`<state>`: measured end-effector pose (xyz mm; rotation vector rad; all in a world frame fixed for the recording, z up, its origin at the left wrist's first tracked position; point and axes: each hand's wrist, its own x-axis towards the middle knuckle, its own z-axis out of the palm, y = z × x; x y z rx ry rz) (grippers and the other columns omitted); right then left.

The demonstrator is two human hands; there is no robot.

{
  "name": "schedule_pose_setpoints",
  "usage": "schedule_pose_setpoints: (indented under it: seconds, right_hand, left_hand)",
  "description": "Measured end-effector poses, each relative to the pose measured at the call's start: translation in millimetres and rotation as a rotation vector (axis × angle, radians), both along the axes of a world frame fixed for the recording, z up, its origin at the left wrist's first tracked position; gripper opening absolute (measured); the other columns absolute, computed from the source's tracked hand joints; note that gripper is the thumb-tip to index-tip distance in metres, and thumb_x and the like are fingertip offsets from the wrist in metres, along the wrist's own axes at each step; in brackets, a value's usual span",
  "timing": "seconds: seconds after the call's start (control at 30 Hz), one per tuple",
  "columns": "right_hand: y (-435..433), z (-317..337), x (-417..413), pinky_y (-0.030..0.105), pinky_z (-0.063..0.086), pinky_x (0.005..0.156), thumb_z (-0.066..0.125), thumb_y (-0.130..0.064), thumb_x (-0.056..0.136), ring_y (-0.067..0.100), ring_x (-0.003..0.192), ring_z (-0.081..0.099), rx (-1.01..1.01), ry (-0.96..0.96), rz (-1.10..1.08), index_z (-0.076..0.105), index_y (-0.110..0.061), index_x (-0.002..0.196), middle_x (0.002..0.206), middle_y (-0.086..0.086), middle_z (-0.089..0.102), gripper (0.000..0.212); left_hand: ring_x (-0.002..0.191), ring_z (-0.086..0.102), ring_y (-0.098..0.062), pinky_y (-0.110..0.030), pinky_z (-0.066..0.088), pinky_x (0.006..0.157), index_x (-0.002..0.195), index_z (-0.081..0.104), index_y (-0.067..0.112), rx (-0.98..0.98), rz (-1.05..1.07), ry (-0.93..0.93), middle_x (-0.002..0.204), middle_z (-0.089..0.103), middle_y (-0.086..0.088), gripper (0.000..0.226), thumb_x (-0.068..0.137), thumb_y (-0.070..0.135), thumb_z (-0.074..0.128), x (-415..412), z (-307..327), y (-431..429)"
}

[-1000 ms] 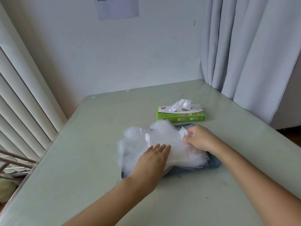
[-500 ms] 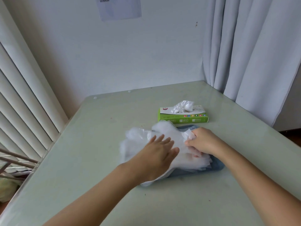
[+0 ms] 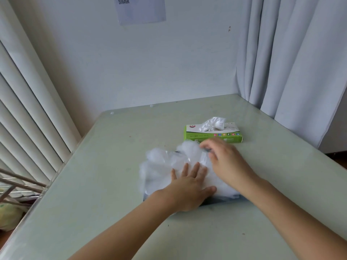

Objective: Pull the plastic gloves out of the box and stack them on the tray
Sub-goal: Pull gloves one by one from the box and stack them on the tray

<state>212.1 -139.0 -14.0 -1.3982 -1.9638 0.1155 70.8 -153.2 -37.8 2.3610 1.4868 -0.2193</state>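
From the head view, the left hand [image 3: 189, 186] lies flat on the pile of gloves [image 3: 165, 166]. Its fingers [image 3: 196, 168] are straight and spread, pressing the pile down onto the dark tray [image 3: 216, 200]; it has slid a little nearer than it was half a second ago. The right hand [image 3: 227, 162], which then pinched a glove edge at the pile's right side, has come off that spot and is smeared with motion, reaching toward the green box [image 3: 212, 136]. I cannot tell whether its fingers are clenched or released. To my eye the last glove is laid down and the hand is going for another. The next glove [image 3: 213, 123] pokes up out of the box slot, just behind the tray on the desk [image 3: 112, 184].
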Motion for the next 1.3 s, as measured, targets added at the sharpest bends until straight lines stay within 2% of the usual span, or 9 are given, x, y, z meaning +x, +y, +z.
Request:
schedule_pose_setpoints:
  seconds: [0.1,0.3,0.4,0.47,0.6,0.73,0.83,1.0,1.3]
  right_hand:
    - [-4.8,-7.4,-11.5,0.005,0.033,0.067,0.044,0.001,0.092,0.015,0.099,0.059,-0.281,-0.124,0.044,0.068,-0.020,0.109,0.104,-0.001,0.068,0.036]
    - [4.8,8.3,26.2,0.021,0.054,0.064,0.046,0.001,0.084,0.010,0.064,0.065,-0.587,-0.077,0.102,0.071,-0.024,0.075,0.076,0.000,0.071,0.036]
    - [2.0,16.8,35.6,0.019,0.050,0.064,0.044,0.000,0.082,0.001,0.063,0.057,-0.789,-0.279,0.198,0.070,-0.032,0.064,0.072,-0.011,0.071,0.045]
    - [1.0,20.5,39.1,0.010,0.037,0.049,0.043,-0.002,0.083,-0.004,0.052,0.050,-0.810,-0.359,0.181,0.067,-0.033,0.063,0.057,-0.021,0.062,0.044]
    - [1.3,20.2,35.4,0.010,0.034,0.049,0.047,-0.003,0.084,-0.008,0.053,0.051,-0.633,-0.383,0.084,0.068,-0.026,0.075,0.053,-0.021,0.057,0.032]
    - [4.9,3.2,12.6,0.010,0.031,0.089,0.053,-0.004,0.091,0.016,0.117,0.054,-0.188,-0.075,0.064,0.061,-0.014,0.118,0.124,-0.003,0.059,0.030]
    - [-1.4,-15.7,-14.4,0.005,0.011,0.104,0.040,-0.002,0.097,0.011,0.143,0.023,-0.356,-0.076,0.242,0.035,-0.013,0.145,0.156,0.000,0.026,0.049]
    - [8.3,-31.2,-3.0,0.023,-0.007,0.114,0.027,-0.026,0.105,0.013,0.147,-0.012,-0.638,-0.410,0.233,-0.007,-0.017,0.152,0.160,-0.001,-0.013,0.059]
    - [13.0,-13.9,33.6,0.038,-0.008,0.119,0.052,-0.066,0.084,0.018,0.144,-0.024,-0.788,-0.592,0.218,-0.012,-0.036,0.150,0.156,-0.008,-0.026,0.097]
  left_hand:
    - [0.144,-0.022,-0.026,-0.056,-0.013,0.113,0.151,-0.011,0.031,-0.016,-0.019,-0.012,0.158,-0.020,0.005,0.069,0.097,0.059,0.021,-0.2,-1.6,0.2]
    - [0.148,-0.004,-0.018,-0.047,-0.001,0.118,0.150,0.018,0.039,-0.149,0.056,-0.205,0.161,0.003,0.009,0.045,0.105,0.039,0.018,-15.1,2.8,12.4]
    - [0.126,0.041,-0.011,-0.016,0.031,0.101,0.117,0.066,0.026,-0.274,0.319,-0.654,0.135,0.050,0.011,0.040,0.104,0.035,0.029,-18.7,11.2,16.7]
    - [0.108,0.048,-0.006,0.002,0.032,0.077,0.100,0.072,0.018,-0.177,0.355,-0.709,0.118,0.055,0.016,0.030,0.100,0.018,0.042,-19.5,9.7,15.1]
    - [0.133,0.040,-0.014,-0.017,0.025,0.108,0.134,0.050,0.017,0.060,0.130,-0.458,0.142,0.045,0.003,0.042,0.092,0.013,0.053,-20.7,-1.8,14.6]
    - [0.147,-0.002,-0.009,-0.034,-0.006,0.117,0.153,0.012,0.024,0.016,0.033,-0.254,0.161,0.001,0.007,0.065,0.099,0.037,0.045,-20.1,-6.5,9.7]
    - [0.147,-0.009,-0.012,-0.039,-0.007,0.117,0.153,0.007,0.026,0.008,-0.004,-0.241,0.160,-0.006,0.010,0.064,0.100,0.037,0.040,-17.9,-4.6,11.0]
    - [0.147,-0.011,-0.012,-0.037,-0.007,0.117,0.152,-0.008,0.028,-0.002,-0.008,-0.168,0.160,-0.010,0.011,0.071,0.099,0.044,0.038,-20.0,-4.9,14.4]
    - [0.145,-0.020,-0.022,-0.047,-0.009,0.117,0.150,-0.012,0.037,0.141,0.159,0.048,0.158,-0.020,0.005,0.091,0.078,0.083,0.020,-37.5,-18.2,2.0]
